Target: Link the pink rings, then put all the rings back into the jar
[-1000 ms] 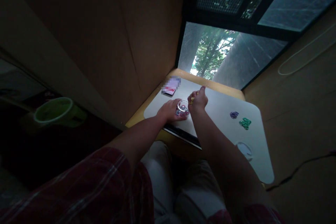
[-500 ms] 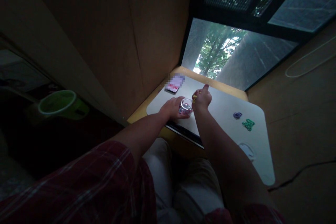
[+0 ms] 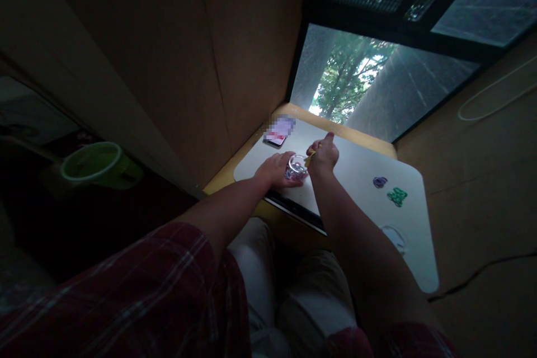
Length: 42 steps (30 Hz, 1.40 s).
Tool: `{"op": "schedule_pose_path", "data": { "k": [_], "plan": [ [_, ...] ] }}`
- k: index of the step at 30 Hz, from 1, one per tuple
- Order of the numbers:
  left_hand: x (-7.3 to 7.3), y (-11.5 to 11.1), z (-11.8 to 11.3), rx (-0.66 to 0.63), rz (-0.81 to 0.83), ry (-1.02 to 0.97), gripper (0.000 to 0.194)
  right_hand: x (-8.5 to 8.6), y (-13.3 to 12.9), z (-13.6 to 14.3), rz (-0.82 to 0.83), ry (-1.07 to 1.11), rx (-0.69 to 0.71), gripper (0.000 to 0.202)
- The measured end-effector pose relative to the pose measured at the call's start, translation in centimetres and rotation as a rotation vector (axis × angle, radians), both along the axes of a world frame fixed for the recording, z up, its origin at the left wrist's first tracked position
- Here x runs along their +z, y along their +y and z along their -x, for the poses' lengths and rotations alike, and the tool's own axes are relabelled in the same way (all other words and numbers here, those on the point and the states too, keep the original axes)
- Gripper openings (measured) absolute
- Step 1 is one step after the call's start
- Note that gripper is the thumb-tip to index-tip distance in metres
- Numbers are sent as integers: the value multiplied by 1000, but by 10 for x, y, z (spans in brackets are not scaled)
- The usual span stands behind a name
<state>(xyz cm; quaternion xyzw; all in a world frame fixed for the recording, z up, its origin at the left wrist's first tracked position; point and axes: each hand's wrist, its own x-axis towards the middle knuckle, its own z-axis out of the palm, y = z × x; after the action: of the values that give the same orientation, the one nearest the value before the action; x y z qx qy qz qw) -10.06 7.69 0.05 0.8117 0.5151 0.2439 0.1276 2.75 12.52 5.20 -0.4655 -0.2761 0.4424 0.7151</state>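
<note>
My left hand (image 3: 277,171) is wrapped around a small clear jar (image 3: 297,168) on the white board (image 3: 356,179). Pinkish and mixed-colour small pieces show through its wall. Just right of the jar's rim, my right hand (image 3: 324,153) is closed on a few thin yellow pieces (image 3: 310,158), which poke out from the fingers; their exact kind is too small to tell. Farther right lie a little heap of purple looped pieces (image 3: 380,182) and a bigger heap of green looped pieces (image 3: 396,197). A clear round lid (image 3: 394,239) is partly hidden by my right forearm.
A phone (image 3: 278,131) with a lit screen lies at the board's far left corner. Wooden walls (image 3: 251,39) close in on the left and right, and a window (image 3: 348,78) stands behind. A green bin (image 3: 100,165) is at the lower left. A dark cable (image 3: 482,274) runs along the right wall.
The yellow pieces now stick out more from my right hand, beside the jar's rim. My left hand keeps its hold on the jar. The camera view has shifted slightly.
</note>
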Motion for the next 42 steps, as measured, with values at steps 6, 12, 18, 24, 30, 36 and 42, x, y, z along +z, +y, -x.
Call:
{"op": "schedule_pose_path", "data": {
  "k": [6, 12, 18, 24, 30, 36, 42],
  "plan": [
    [-3, 1, 1, 8, -13, 3, 93, 4, -1, 0, 11, 56, 28, 57],
    [-5, 2, 1, -5, -19, 3, 93, 4, -1, -2, -10, 133, 37, 57],
    [-3, 2, 1, 8, 0, -1, 93, -4, 0, -6, 17, -7, 23, 59],
    [-4, 2, 2, -7, -26, 1, 95, -16, -2, -8, -22, -170, 53, 60],
    [-4, 2, 3, -3, -29, -1, 97, -20, -6, -8, -42, -236, 70, 59],
    [-6, 3, 3, -12, -31, -6, 96, -17, -6, -5, -67, -310, 57, 57],
    [-3, 2, 3, -14, -9, 3, 95, -15, -7, -4, -45, -253, 88, 54]
  ]
}}
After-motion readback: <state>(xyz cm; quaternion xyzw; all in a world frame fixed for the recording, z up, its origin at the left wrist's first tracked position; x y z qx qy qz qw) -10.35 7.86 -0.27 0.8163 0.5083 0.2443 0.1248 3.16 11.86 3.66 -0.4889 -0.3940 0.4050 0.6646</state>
